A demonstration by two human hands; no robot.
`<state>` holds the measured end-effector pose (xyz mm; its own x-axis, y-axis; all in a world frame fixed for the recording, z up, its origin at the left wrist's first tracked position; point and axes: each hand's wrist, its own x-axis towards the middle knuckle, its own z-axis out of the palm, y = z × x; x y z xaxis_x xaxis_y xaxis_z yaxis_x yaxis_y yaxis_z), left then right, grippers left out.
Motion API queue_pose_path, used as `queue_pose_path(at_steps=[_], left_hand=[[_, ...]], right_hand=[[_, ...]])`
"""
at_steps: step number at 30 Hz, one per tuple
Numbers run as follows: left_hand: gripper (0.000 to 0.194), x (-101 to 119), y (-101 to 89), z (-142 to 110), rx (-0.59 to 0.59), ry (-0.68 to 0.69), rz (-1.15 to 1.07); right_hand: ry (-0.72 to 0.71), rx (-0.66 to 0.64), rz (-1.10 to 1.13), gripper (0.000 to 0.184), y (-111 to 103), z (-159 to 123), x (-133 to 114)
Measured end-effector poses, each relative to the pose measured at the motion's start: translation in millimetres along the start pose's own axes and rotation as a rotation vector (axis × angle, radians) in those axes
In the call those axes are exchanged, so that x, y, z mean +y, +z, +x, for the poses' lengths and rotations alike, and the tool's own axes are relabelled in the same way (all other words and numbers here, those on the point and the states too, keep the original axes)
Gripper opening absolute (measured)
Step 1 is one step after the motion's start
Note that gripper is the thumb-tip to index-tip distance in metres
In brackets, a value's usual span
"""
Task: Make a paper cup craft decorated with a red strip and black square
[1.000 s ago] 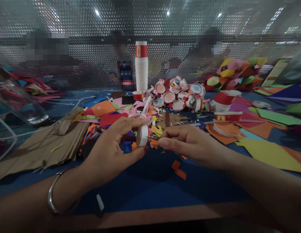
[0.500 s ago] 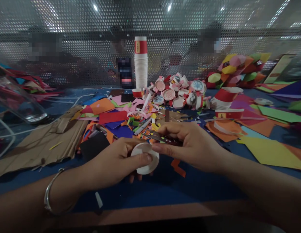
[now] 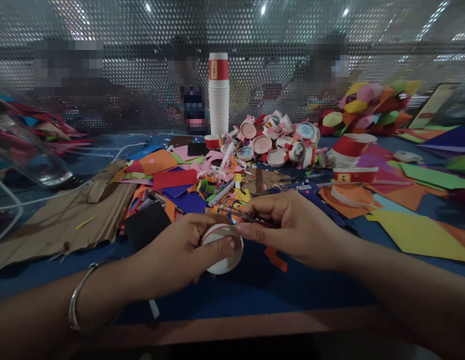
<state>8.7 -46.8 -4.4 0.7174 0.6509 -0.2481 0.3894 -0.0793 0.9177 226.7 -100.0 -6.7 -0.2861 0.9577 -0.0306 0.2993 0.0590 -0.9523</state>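
My left hand [image 3: 175,247] is closed around a cut-down paper cup base [image 3: 225,262], a shallow white round piece with a thin red line at its rim. The thumb presses on its white face; the other fingers are mostly hidden behind it. Between the thumb and fingers of my right hand [image 3: 300,230] is a slim dark tool [image 3: 251,216] with a thin greyish blade, pointing left just above the cup base. I cannot make out its exact kind. The right thumb tip is at the cup base's upper right edge.
Paper scraps [image 3: 213,187] lie beyond my hands. Cardboard [image 3: 55,220] is on the left, near a clear glass vessel [image 3: 48,165]. A tall cup stack [image 3: 219,105] stands behind, beside a pile of cut cup bases [image 3: 262,145]. Coloured paper [image 3: 420,235] lies right. People sit beyond a perforated screen.
The cup base has turned in my left hand, and a red line now shows at its rim. The tool in my right hand has tilted slightly.
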Motion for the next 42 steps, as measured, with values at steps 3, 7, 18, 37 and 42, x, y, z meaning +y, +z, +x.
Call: queue_pose_path(at_steps=[3, 7, 18, 37, 42], left_hand=[[0.024, 1, 0.3, 0, -0.019, 0.029, -0.002], [0.024, 2, -0.5, 1, -0.046, 0.051, 0.005], [0.023, 3, 4.6, -6, 0.11, 0.468, 0.44], [0.015, 2, -4.8, 0, 0.329, 0.478, 0.363], [0.014, 3, -2.6, -1, 0.358, 0.505, 0.368]], right_hand=[[-0.027, -0.006, -0.012, 0.037, -1, 1, 2], [-0.026, -0.046, 0.064, 0.036, -2, 4, 1], [-0.138, -0.063, 0.042, 0.039, -2, 13, 14], [-0.232, 0.122, -0.244, 0.034, -2, -2, 2], [-0.284, 0.086, -0.275, 0.035, 0, -2, 1]])
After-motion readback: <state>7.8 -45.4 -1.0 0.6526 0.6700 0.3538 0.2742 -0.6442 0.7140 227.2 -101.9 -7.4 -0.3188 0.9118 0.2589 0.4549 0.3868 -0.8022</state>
